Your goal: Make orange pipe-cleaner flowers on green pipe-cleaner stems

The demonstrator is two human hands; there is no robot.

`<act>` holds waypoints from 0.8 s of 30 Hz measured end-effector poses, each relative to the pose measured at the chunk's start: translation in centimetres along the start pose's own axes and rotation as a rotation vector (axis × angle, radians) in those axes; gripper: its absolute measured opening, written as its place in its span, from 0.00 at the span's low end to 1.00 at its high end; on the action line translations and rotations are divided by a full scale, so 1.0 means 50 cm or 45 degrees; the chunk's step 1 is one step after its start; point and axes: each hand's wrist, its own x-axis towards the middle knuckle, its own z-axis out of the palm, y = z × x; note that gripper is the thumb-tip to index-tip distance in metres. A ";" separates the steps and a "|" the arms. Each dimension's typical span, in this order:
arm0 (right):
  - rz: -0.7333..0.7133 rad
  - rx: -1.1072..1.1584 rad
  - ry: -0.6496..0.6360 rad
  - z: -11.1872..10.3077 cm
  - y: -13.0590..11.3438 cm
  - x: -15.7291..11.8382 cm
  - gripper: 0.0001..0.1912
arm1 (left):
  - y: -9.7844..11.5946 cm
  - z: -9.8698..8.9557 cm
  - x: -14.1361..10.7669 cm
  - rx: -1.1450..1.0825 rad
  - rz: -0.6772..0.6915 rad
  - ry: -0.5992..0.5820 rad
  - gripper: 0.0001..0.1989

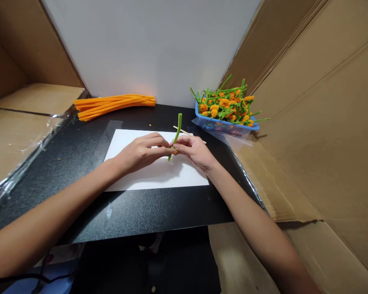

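Observation:
Over a white sheet of paper (pixel 131 179), my two hands meet around a green pipe cleaner (pixel 179 124) that stands up between them. A small bit of orange (pixel 175 152) shows at the fingertips, mostly covered by them. My left hand (pixel 144 149) is closed with its fingertips pinched at the orange bit and the green stem. My right hand (pixel 194 151) pinches the same spot from the other side, thumb against forefinger. Just behind the right hand, a thin wooden stick (pixel 184 131) lies across the paper's far edge.
A bundle of orange pipe cleaners (pixel 116 106) lies at the back left of the black table (pixel 135 212). At the back right, a blue basket (pixel 227 125) is heaped with orange and green pipe-cleaner pumpkins or flowers (pixel 224 103). Cardboard walls (pixel 325 102) stand at both sides.

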 end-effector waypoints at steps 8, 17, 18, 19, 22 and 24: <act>-0.166 -0.243 -0.023 -0.004 -0.008 0.001 0.18 | 0.003 -0.005 0.003 -0.038 -0.311 -0.170 0.09; -0.195 -0.188 0.070 0.013 0.001 -0.002 0.13 | 0.022 0.008 0.015 0.031 -0.570 0.053 0.07; -0.185 -0.170 0.043 0.012 0.003 -0.002 0.12 | 0.025 0.011 0.015 0.027 -0.622 0.065 0.07; -0.172 -0.157 0.013 0.012 0.004 -0.003 0.12 | 0.027 0.014 0.015 0.012 -0.687 0.073 0.07; -0.127 -0.150 -0.042 0.012 0.005 -0.005 0.14 | 0.030 0.021 0.015 -0.082 -0.916 0.097 0.09; -0.110 -0.162 -0.018 0.014 0.006 -0.005 0.14 | 0.032 0.023 0.016 -0.157 -1.008 0.122 0.10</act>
